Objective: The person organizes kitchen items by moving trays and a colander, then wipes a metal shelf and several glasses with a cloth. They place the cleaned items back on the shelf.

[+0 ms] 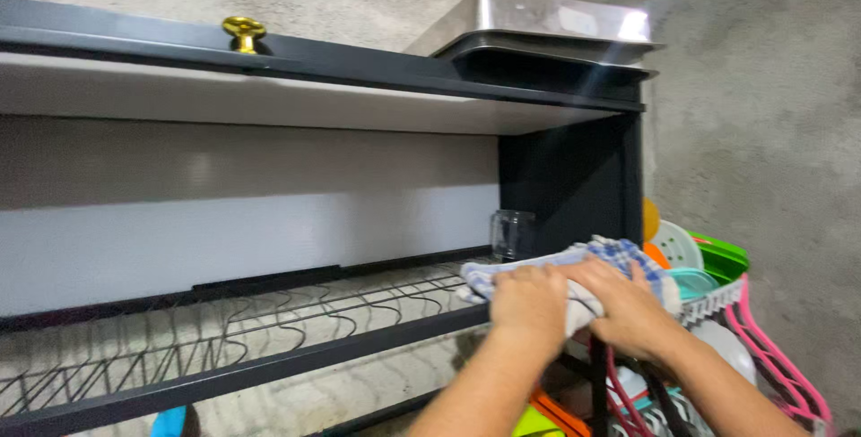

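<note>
My left hand [529, 304] and my right hand [625, 304] both press on a blue and white checked cloth [619, 253]. The cloth lies bunched at the right end of a dark wire rack shelf [296, 320], over its front rail. A clear glass [512, 234] stands just behind the cloth in the shelf's back right corner. My fingers curl over the cloth and cover its middle.
Stacked metal trays [547, 29] and a gold knob [243, 31] sit on the cabinet top. Right of the cabinet, a white basket [717, 301] holds coloured plastic plates. Pink hangers [776, 361] hang beside a rough concrete wall [762, 132].
</note>
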